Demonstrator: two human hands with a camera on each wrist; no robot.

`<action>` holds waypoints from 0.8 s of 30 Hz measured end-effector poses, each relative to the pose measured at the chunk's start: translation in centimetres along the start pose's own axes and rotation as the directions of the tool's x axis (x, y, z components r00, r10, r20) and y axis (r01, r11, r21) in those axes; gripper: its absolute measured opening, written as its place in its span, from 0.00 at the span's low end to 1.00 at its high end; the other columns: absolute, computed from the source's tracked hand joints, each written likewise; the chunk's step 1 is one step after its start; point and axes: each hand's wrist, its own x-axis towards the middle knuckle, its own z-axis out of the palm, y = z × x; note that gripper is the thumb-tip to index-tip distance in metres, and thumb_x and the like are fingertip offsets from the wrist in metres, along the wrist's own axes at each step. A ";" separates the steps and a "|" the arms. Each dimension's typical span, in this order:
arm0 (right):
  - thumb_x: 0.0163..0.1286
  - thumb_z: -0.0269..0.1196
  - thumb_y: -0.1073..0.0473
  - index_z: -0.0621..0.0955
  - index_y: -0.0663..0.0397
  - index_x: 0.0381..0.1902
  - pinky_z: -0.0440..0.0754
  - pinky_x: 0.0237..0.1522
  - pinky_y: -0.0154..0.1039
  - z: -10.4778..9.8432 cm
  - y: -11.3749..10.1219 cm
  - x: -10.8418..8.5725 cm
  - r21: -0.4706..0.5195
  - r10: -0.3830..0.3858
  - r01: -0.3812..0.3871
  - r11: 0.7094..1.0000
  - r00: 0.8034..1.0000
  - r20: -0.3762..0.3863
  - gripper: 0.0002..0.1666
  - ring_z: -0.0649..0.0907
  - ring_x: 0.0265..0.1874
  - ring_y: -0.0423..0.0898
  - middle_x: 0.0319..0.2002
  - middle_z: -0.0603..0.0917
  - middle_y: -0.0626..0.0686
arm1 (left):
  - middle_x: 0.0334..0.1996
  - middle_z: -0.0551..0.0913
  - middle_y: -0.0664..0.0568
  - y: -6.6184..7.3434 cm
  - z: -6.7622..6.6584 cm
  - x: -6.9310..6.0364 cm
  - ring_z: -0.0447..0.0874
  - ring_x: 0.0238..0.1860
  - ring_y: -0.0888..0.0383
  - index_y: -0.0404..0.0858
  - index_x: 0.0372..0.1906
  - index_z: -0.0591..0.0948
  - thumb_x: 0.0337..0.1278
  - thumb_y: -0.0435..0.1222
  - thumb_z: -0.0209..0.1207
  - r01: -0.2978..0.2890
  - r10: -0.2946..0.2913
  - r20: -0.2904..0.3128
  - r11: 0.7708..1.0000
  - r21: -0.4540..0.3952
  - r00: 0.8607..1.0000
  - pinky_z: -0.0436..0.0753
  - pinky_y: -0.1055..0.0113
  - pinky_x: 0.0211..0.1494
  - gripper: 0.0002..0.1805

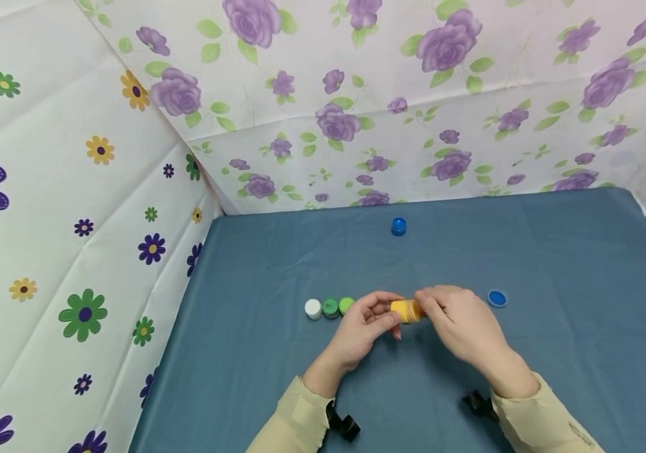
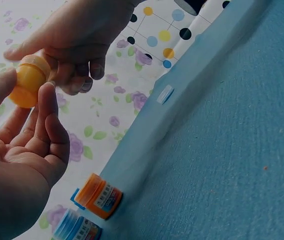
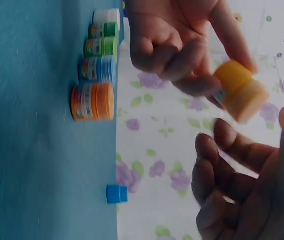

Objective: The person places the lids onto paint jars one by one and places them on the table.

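Note:
My left hand (image 1: 359, 330) holds a small yellow paint jar (image 1: 405, 311) above the table, pinched between thumb and fingers. At the jar's lid (image 3: 246, 102) is my right hand (image 1: 464, 321), thumb and fingers bent around it. The right wrist view shows a narrow gap between these fingertips and the lid. Left of the hands stands a row of similar jars: white (image 1: 313, 309), green (image 1: 330, 307), light green (image 1: 346, 306), blue (image 3: 97, 69) and orange (image 3: 92, 102). In the head view, my left hand hides the blue and orange ones.
Farther back on the blue-covered table (image 1: 266, 264) is a small blue container (image 1: 398, 226). A round blue lid (image 1: 497, 298) lies to the right of my right hand. Flowered sheets (image 1: 300, 151) hang behind the table and along its left side.

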 end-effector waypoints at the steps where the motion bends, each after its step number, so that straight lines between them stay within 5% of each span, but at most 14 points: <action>1: 0.88 0.54 0.42 0.89 0.42 0.41 0.79 0.34 0.44 -0.2 0.1 -0.1 0.016 -0.016 0.016 1.000 1.000 -0.008 0.21 0.79 0.31 0.40 0.34 0.84 0.43 | 0.45 0.87 0.47 0.0 0.0 0.0 0.84 0.35 0.57 0.26 0.67 0.77 0.83 0.37 0.59 -0.001 0.001 -0.013 1.000 -0.003 1.000 0.87 0.51 0.47 0.21; 3: 0.84 0.60 0.43 0.86 0.40 0.60 0.81 0.38 0.46 -0.5 0.4 -0.2 0.046 -0.076 0.076 0.996 0.997 -0.017 0.16 0.82 0.40 0.40 0.48 0.86 0.44 | 0.43 0.86 0.39 0.0 0.0 0.0 0.83 0.33 0.57 0.26 0.67 0.77 0.84 0.40 0.57 -0.001 0.000 -0.034 1.000 -0.015 0.999 0.87 0.56 0.46 0.22; 6: 0.77 0.70 0.46 0.80 0.35 0.70 0.84 0.42 0.46 -0.9 0.8 -0.4 0.062 -0.193 0.194 0.979 0.981 -0.019 0.26 0.82 0.49 0.41 0.58 0.83 0.43 | 0.43 0.81 0.25 -0.2 -0.1 0.0 0.82 0.32 0.57 0.26 0.67 0.76 0.86 0.43 0.54 -0.004 0.002 -0.041 0.999 -0.045 0.999 0.85 0.63 0.45 0.24; 9: 0.69 0.77 0.54 0.81 0.35 0.69 0.85 0.44 0.44 -0.9 1.1 -0.4 0.026 -0.307 0.308 0.951 0.950 -0.055 0.32 0.83 0.51 0.41 0.60 0.83 0.42 | 0.44 0.79 0.21 -0.3 -0.2 0.1 0.82 0.32 0.58 0.25 0.67 0.75 0.85 0.46 0.55 -0.006 0.004 -0.031 0.998 -0.067 0.999 0.85 0.65 0.45 0.27; 12: 0.64 0.79 0.59 0.84 0.40 0.65 0.86 0.47 0.42 -0.6 1.1 -0.4 -0.007 -0.351 0.352 0.936 0.933 -0.082 0.31 0.83 0.51 0.42 0.57 0.84 0.43 | 0.44 0.83 0.30 -0.3 -0.3 0.0 0.83 0.33 0.58 0.26 0.66 0.76 0.84 0.47 0.57 0.002 -0.004 -0.020 0.997 -0.079 1.000 0.85 0.65 0.46 0.27; 17: 0.73 0.73 0.54 0.82 0.46 0.58 0.82 0.43 0.42 -0.2 0.4 -0.4 -0.062 -0.295 0.292 0.954 0.955 -0.035 0.19 0.80 0.45 0.41 0.49 0.84 0.42 | 0.46 0.87 0.50 -0.5 -0.2 -0.2 0.84 0.36 0.60 0.29 0.65 0.76 0.80 0.38 0.62 -0.003 0.001 -0.014 0.993 -0.119 1.000 0.86 0.64 0.46 0.20; 20: 0.82 0.64 0.48 0.82 0.41 0.48 0.77 0.39 0.41 0.0 0.0 -0.3 -0.077 -0.229 0.228 0.971 0.973 -0.008 0.07 0.75 0.38 0.38 0.40 0.81 0.38 | 0.49 0.87 0.54 -0.5 0.0 -0.2 0.86 0.40 0.61 0.25 0.62 0.75 0.75 0.30 0.66 -0.035 0.035 -0.003 0.992 -0.122 0.999 0.87 0.65 0.47 0.20; 24: 0.86 0.57 0.45 0.77 0.35 0.28 0.71 0.33 0.40 0.1 -0.4 -0.1 -0.078 -0.157 0.155 0.985 0.988 -0.014 0.20 0.69 0.28 0.37 0.24 0.71 0.36 | 0.50 0.87 0.55 -0.2 0.2 -0.1 0.87 0.44 0.62 0.21 0.59 0.73 0.69 0.26 0.68 -0.069 0.072 0.032 0.994 -0.085 0.997 0.87 0.67 0.50 0.21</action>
